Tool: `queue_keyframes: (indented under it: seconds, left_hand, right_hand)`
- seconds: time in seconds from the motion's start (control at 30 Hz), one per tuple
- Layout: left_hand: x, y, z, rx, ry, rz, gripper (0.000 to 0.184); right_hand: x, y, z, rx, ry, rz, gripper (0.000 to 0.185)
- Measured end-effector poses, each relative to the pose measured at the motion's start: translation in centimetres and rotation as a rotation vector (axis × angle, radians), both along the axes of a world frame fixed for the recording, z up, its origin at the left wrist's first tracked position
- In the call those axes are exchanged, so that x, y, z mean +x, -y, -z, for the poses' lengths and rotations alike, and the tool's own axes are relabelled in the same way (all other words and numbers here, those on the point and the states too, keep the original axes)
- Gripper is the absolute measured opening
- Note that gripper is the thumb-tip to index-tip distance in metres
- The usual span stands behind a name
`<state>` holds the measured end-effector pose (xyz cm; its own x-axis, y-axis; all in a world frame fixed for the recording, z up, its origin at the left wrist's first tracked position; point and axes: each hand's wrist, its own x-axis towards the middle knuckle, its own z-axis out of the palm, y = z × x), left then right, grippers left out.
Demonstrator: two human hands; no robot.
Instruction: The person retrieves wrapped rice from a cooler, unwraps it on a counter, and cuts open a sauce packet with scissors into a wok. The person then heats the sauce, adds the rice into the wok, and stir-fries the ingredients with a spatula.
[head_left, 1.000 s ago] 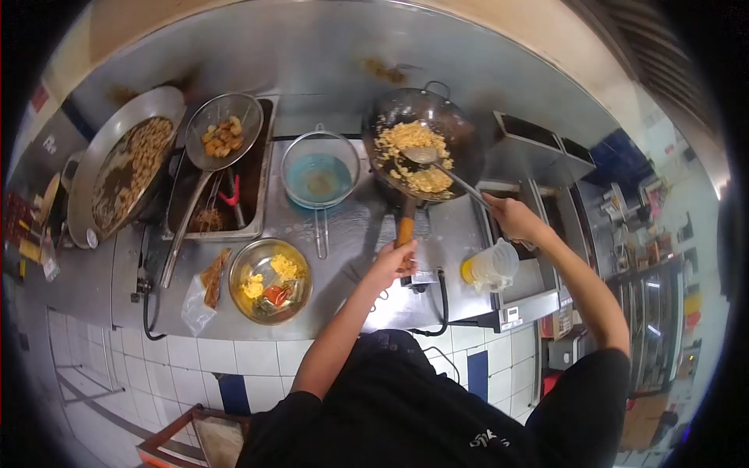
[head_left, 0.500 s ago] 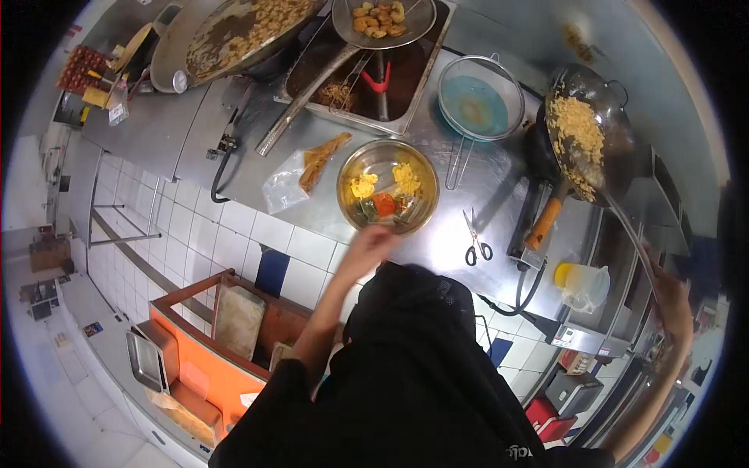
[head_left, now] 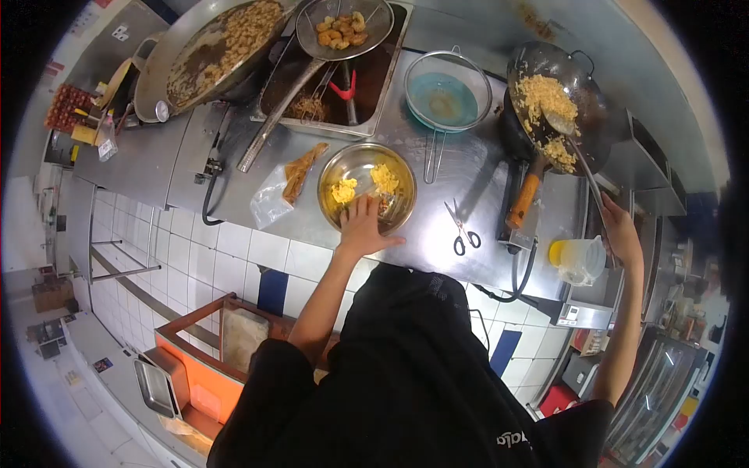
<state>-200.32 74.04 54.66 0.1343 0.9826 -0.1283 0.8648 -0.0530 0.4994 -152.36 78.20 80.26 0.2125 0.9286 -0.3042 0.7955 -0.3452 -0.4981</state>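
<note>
My left hand point(head_left: 362, 228) reaches over the near edge of a round metal bowl point(head_left: 326, 171) with its fingers spread and thumb out to the side. Inside the bowl lie two heaps of yellow, egg-like food point(head_left: 383, 179); my fingers hide most of what is nearest me. Far to the right, my right hand point(head_left: 622, 232) is closed around the long handle of a wok ladle point(head_left: 587, 175). The ladle's head rests in yellow fried rice point(head_left: 546, 97) inside a dark wok point(head_left: 599, 129) with a wooden handle point(head_left: 525, 200).
Scissors point(head_left: 465, 232) lie on the steel counter point(head_left: 429, 234). A strainer sits over a blue bowl point(head_left: 445, 97). Another strainer point(head_left: 343, 30) with fried pieces is above an oil tray point(head_left: 382, 70). A plastic bag point(head_left: 273, 199) and a plastic jug point(head_left: 583, 260) are also there.
My left hand has moved up over the bowl, its fingers now spread. My right hand has moved inward with the ladle, whose head is farther up in the rice. The camera view has shifted.
</note>
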Motion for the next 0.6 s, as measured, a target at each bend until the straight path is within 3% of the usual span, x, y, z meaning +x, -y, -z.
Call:
queue_keyframes:
  seconds: [0.03,0.13,0.23,0.27,0.43,0.57,0.6]
  left_hand:
    - [0.5,-0.5,-0.5,-0.148,-0.176,0.036,0.109]
    - [1.0,-0.7,1.7,-0.131,-0.209,0.005,0.106]
    - [1.3,-0.9,3.3,-0.161,-0.219,-0.005,0.094]
    - [1.8,-0.6,3.8,-0.178,-0.219,0.003,0.088]
    - [1.5,0.0,2.2,-0.189,-0.230,-0.017,0.088]
    - [2.1,0.9,-0.1,-0.140,-0.202,0.113,0.092]
    - [2.0,1.4,0.3,-0.113,-0.196,0.116,0.091]
  right_hand:
    - [-0.2,0.5,-0.7,-0.014,-0.005,0.042,0.040]
    - [1.2,3.2,-6.5,-0.225,0.069,0.041,0.040]
    - [2.4,2.3,-3.5,-0.121,-0.055,-0.001,0.040]
    - [3.7,1.3,0.0,-0.009,0.018,-0.039,0.041]
    - [7.3,2.8,1.0,0.019,-0.312,-0.046,0.055]
    - [6.8,2.0,5.4,-0.035,-0.308,-0.055,0.055]
    - [6.5,2.2,6.4,-0.043,-0.205,-0.067,0.054]
